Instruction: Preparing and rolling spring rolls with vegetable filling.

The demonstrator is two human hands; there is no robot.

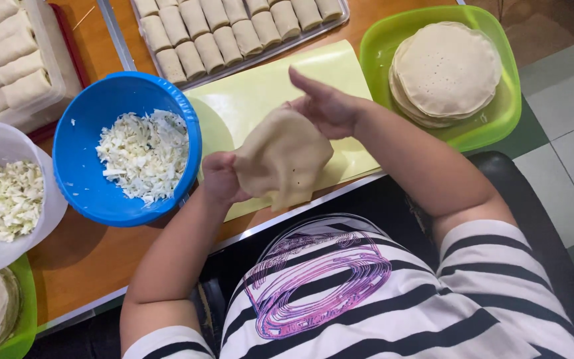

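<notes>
In the head view, a thin round wrapper (282, 158) hung in the air between both hands, over the pale yellow mat (267, 93) on the wooden desk (88, 259). The left hand (220, 178) pinched its near-left edge; the right hand (327, 106) gripped the far-right edge with the thumb raised. The sheet drooped and folded at its lower edge, so a pull from either hand could likely have torn it, or it might have stuck to itself in a crease.

Just left of it stood a blue bowl (78, 133) of shredded cabbage (144, 153), close enough that the left forearm could probably have nudged its rim. A white bowl (8, 246) of cabbage sat further left. On the right, a green tray (499, 119) held the stack of wrappers (446, 73). Finished rolls (234, 30) lined a clear tray at the far side.
</notes>
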